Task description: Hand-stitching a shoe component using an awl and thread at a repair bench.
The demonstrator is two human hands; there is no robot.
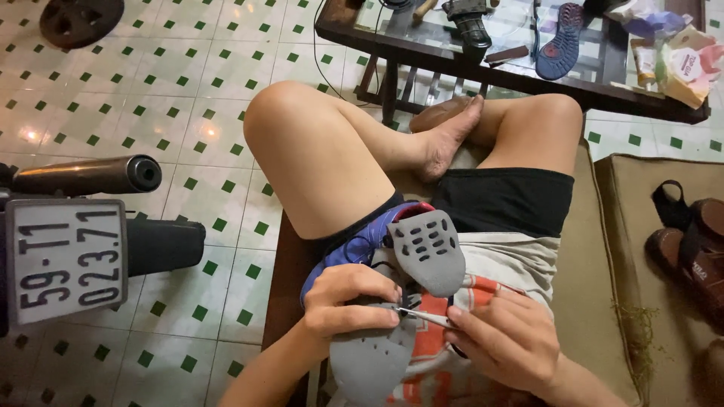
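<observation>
Head view looks down on a seated person with bare crossed legs, working in the lap. At about six o'clock the left hand [351, 301] wraps its grip around a grey perforated shoe sole [428, 249] that peels away from a blue and red shoe [362, 241] lying against the thigh. The right hand [501, 339], at five o'clock, has thumb and forefinger pressed together on a thin metal tool [422, 315], whose tip meets the left fingertips at the sole's edge. What kind of tool it is I cannot tell.

Up at one o'clock stands a dark glass-topped surface [603, 90]. On it lie a loose blue shoe sole [559, 41] with a red patch, a black tool [469, 22], and at the right end a heap of packages [679, 56]: crumpled pink, white and pale green bags beside a small upright tube.

At nine o'clock a white rectangular number plate [66, 260] with dark characters hangs below a black exhaust pipe [90, 175]. At three o'clock brown sandals [690, 245] rest on an olive cushion [641, 196]. Underneath spreads a white tiled floor [188, 90] dotted with green diamonds.
</observation>
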